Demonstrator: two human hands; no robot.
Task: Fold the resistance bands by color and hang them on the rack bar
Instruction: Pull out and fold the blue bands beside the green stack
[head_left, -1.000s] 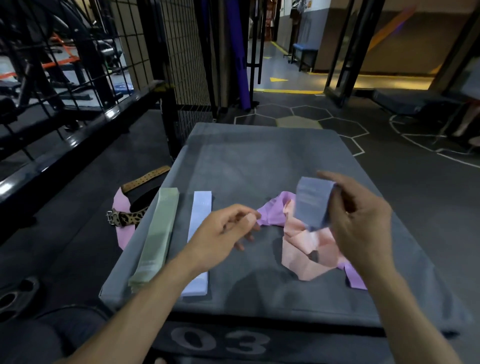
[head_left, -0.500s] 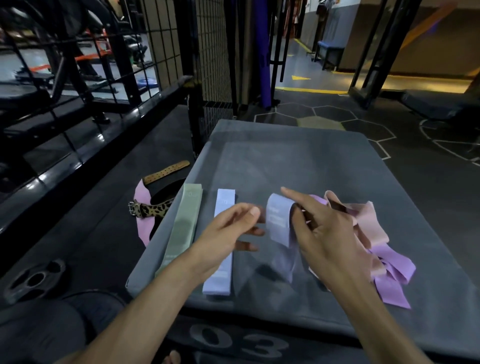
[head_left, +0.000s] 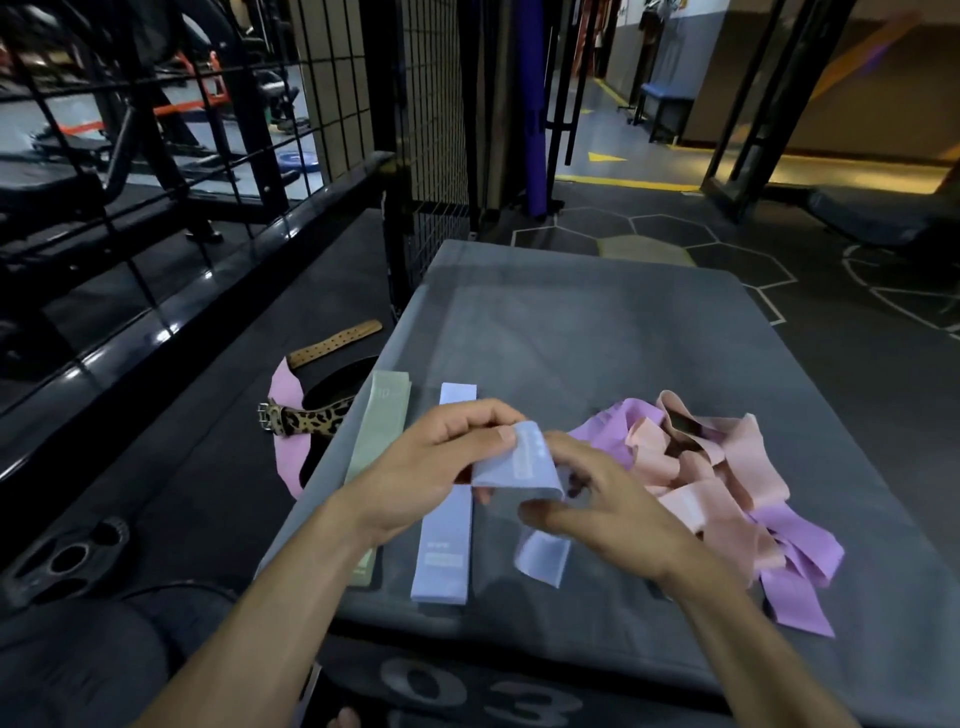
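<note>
Grip: both hands are on one blue band (head_left: 519, 465); left hand (head_left: 436, 467) pinches its top edge between thumb and fingers, right hand (head_left: 602, 512) has its fingers curled round the lower part, thumb on the near side.
Held band: up off the box top, bent over at the top, loose end (head_left: 543, 558) hanging down to the surface just in front of the right hand.
Already flat: a green band (head_left: 382, 431) and a second blue band (head_left: 447, 540) lie side by side, long and straight, near the left edge of the grey box top (head_left: 597, 338). Left wrist covers part of both.
Pile: pink bands (head_left: 717, 467) and purple bands (head_left: 789, 561) tangled together just right of the right hand, touching each other, pretty messy tbh.
Box: number 03 (head_left: 483, 693) on the near face.
Floor, left: leopard-print belt (head_left: 306, 418) with a buckle, lying on something pink (head_left: 288, 457), plus a tan strap (head_left: 335, 344) with holes; a weight plate (head_left: 67, 558) nearer me.
Behind: black rail (head_left: 171, 322) and wire mesh panel (head_left: 436, 130) past the box's left far corner.
Rack bar: can't tell which bar is the one for hanging.
</note>
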